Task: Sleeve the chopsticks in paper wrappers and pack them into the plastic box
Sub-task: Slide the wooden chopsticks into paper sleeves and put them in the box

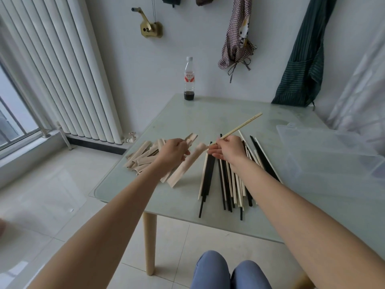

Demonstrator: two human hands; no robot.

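Chopstick (241, 126) pinched by right hand (228, 148); left hand (174, 152) grips wrapper (191, 138).

Plastic box (325, 155) runs off the right edge; far side not seen. Right hand (228, 149) hides the chopstick pile's (227, 184) upper ends. Left hand (174, 152) covers part of the wrappers (141, 156). Bottle (189, 79) label too small to read.
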